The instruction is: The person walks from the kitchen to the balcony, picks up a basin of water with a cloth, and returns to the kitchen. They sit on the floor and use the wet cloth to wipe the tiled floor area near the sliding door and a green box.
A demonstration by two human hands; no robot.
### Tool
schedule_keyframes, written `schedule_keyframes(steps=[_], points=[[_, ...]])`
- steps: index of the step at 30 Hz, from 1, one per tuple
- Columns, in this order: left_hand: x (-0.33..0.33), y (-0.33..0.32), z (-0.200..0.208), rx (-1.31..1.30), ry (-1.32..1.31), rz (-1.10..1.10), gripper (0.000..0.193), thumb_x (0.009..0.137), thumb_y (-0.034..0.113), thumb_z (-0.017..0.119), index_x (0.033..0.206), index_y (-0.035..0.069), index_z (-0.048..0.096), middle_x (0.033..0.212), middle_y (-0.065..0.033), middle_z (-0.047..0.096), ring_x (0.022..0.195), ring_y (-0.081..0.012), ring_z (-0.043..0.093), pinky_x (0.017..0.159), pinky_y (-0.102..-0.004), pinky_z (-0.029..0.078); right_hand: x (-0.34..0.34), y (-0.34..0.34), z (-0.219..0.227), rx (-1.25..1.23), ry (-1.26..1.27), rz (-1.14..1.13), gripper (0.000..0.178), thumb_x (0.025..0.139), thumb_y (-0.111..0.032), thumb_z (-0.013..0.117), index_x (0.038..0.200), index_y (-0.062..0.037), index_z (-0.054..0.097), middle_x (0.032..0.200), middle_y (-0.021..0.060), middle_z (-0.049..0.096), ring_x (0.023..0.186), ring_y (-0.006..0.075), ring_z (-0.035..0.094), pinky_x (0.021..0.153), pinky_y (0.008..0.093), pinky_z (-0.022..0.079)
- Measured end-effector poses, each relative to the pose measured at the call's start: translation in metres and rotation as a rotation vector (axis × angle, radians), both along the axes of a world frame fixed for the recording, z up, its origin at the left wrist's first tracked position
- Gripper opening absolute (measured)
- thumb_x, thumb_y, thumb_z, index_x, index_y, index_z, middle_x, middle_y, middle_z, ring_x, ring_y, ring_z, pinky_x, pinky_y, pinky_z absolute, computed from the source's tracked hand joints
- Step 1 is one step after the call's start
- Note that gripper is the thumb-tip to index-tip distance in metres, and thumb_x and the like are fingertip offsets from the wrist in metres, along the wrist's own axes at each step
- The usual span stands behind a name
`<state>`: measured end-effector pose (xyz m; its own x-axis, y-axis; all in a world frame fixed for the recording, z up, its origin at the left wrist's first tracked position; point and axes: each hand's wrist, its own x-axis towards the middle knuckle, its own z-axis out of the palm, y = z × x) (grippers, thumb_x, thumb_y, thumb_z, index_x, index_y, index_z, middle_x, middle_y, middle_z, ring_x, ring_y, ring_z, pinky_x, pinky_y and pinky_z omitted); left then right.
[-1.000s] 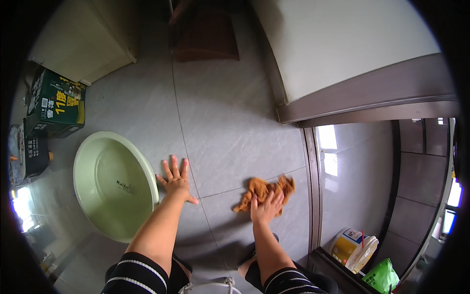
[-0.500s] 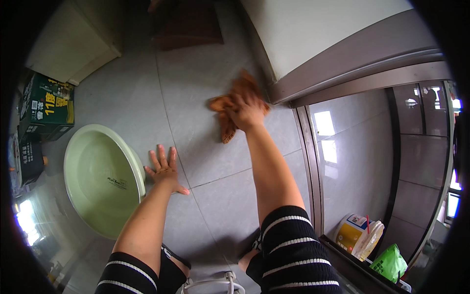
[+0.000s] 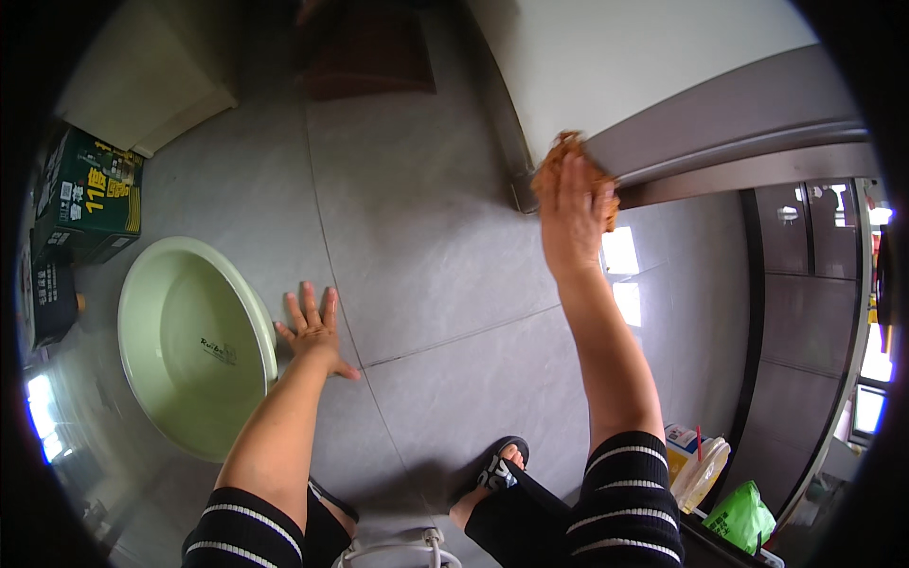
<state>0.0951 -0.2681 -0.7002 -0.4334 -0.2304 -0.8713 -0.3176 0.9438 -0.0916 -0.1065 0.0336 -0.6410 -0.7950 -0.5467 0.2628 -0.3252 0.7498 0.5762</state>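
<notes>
My right hand [image 3: 574,227] presses an orange-brown cloth [image 3: 566,148] against the corner where the metal door frame [image 3: 701,128] meets the white wall. Its fingers point away from me and lie over the cloth, hiding much of it. Palm down on the grey tiled floor [image 3: 426,265], my left hand [image 3: 312,333] rests with fingers spread and nothing in it. Close to its left stands a pale green basin [image 3: 180,398], its inside facing up toward me.
Green printed cartons [image 3: 90,194] stand at the left beside a pale cabinet [image 3: 151,80]. A dark brown object [image 3: 369,57] lies at the far end. Lower right hold a yellow-and-white tub [image 3: 699,473] and a green plastic bag [image 3: 741,518]. My sandalled foot [image 3: 502,464] is below.
My right hand has carried the cloth from the floor rightward, onto the door frame corner. My right foot shows more now. The left hand stays spread on the floor.
</notes>
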Motion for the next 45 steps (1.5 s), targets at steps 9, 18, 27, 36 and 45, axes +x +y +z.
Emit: schedule_keyframes(steps=[9, 18, 27, 36, 45], points=[[-0.001, 0.003, 0.005, 0.016, 0.017, -0.004, 0.154, 0.047, 0.052, 0.090, 0.148, 0.023, -0.023, 0.152, -0.0166, -0.032, 0.139, -0.0448, -0.025, 0.108, -0.0694, 0.004, 0.002, 0.009, -0.064, 0.161, -0.161, -0.072, 0.049, 0.092, -0.019, 0.044, 0.140, -0.0063, 0.042, 0.143, 0.0186, 0.043, 0.138, 0.0291, 0.032, 0.116, 0.0499, 0.012], [-0.001, 0.002, 0.002, -0.006, 0.003, -0.005, 0.153, 0.047, 0.055, 0.089, 0.149, 0.024, -0.022, 0.153, -0.0161, -0.030, 0.140, -0.0446, -0.024, 0.109, -0.0690, 0.005, 0.001, -0.002, -0.026, 0.173, -0.180, -0.121, 0.051, 0.092, -0.017, 0.043, 0.141, -0.0048, 0.041, 0.148, 0.0167, 0.037, 0.142, 0.0287, 0.026, 0.117, 0.0453, 0.013], [0.000, 0.000, 0.005, -0.015, -0.001, 0.006, 0.152, 0.048, 0.053, 0.089, 0.149, 0.024, -0.021, 0.153, -0.0151, -0.029, 0.140, -0.0438, -0.024, 0.108, -0.0692, 0.004, 0.008, 0.004, -0.030, 0.169, -0.331, -0.071, 0.049, 0.094, -0.019, 0.042, 0.140, -0.0037, 0.042, 0.149, 0.0167, 0.037, 0.142, 0.0283, 0.026, 0.118, 0.0479, 0.005], [-0.005, 0.005, 0.006, 0.035, 0.027, -0.004, 0.151, 0.048, 0.052, 0.090, 0.149, 0.027, -0.021, 0.154, -0.0140, -0.029, 0.140, -0.0436, -0.024, 0.109, -0.0691, 0.005, 0.004, 0.018, -0.099, 0.148, -0.255, -0.076, 0.050, 0.094, -0.019, 0.039, 0.140, -0.0014, 0.040, 0.144, 0.0182, 0.043, 0.139, 0.0279, 0.032, 0.118, 0.0447, 0.007], [-0.002, 0.002, 0.004, 0.014, 0.005, 0.012, 0.153, 0.047, 0.054, 0.089, 0.148, 0.025, -0.022, 0.153, -0.0156, -0.030, 0.139, -0.0440, -0.025, 0.109, -0.0688, 0.003, 0.006, 0.002, -0.063, 0.232, -0.374, -0.144, 0.053, 0.094, -0.020, 0.040, 0.142, 0.0010, 0.036, 0.144, 0.0199, 0.041, 0.140, 0.0296, 0.031, 0.118, 0.0447, 0.005]])
